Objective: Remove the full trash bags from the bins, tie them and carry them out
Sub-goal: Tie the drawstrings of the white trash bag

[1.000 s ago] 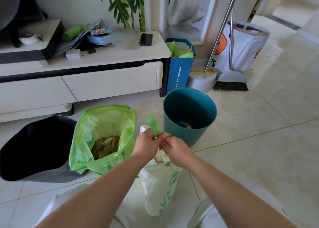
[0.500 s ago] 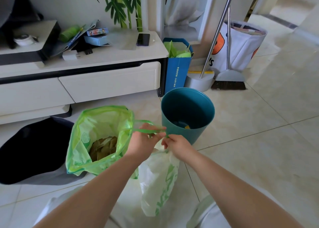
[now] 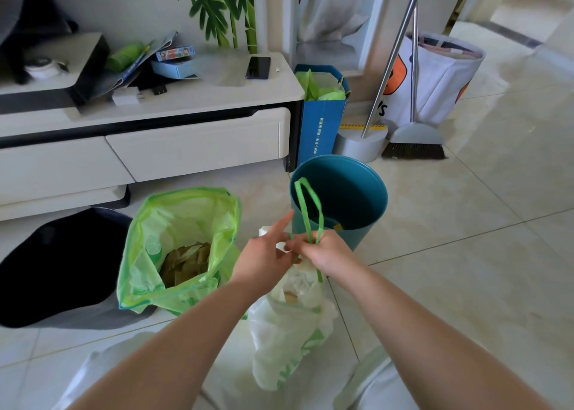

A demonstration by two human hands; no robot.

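forearms (image 3: pixel 174 347): bare | clothing (image 3: pixel 102 369): white, light fabric, softly creased

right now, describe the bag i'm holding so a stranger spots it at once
From the white cabinet, drop to the teal bin on the floor. The white bag stands just nearer the camera. Unlike the open green bag on its left, its green drawstring loop is pulled up, gripped by the right hand.

A vertical line of white Chinese characters runs down the blue paper bag (image 3: pixel 323 130), too small to read. A black letter "S" shows on the white bag (image 3: pixel 435 92), just beside the metal pole (image 3: pixel 391 56).
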